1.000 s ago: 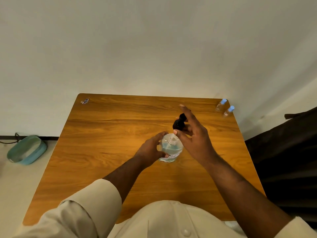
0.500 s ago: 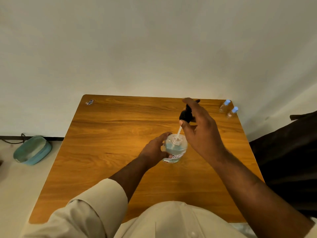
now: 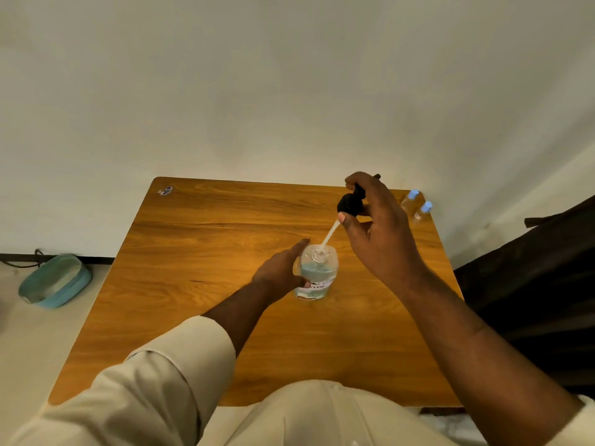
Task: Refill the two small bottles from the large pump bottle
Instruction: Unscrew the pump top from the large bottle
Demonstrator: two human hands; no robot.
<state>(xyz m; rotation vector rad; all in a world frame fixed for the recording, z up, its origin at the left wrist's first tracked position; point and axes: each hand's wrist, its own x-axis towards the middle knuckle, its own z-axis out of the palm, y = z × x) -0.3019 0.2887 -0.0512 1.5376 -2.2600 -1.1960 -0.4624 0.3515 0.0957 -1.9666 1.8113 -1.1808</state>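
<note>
The large clear bottle (image 3: 317, 278), part full of bluish liquid, stands upright in the middle of the wooden table (image 3: 206, 284). My left hand (image 3: 281, 268) wraps its left side. My right hand (image 3: 373, 226) holds the black pump head (image 3: 351, 202) lifted above and to the right of the bottle. The pump's white dip tube (image 3: 330, 235) slants down, and its lower end is still in the bottle's open neck. Two small clear bottles with blue caps (image 3: 417, 206) stand at the table's far right corner.
A small wrapper-like scrap (image 3: 165, 190) lies at the table's far left corner. A teal basin (image 3: 54, 281) sits on the floor to the left. A dark piece of furniture (image 3: 531, 284) stands close to the table's right edge. A plain wall rises behind the table.
My right hand has lifted the black pump head up and away from the bottle, drawing the white tube out of the neck. My left hand has kept its hold on the bottle.
</note>
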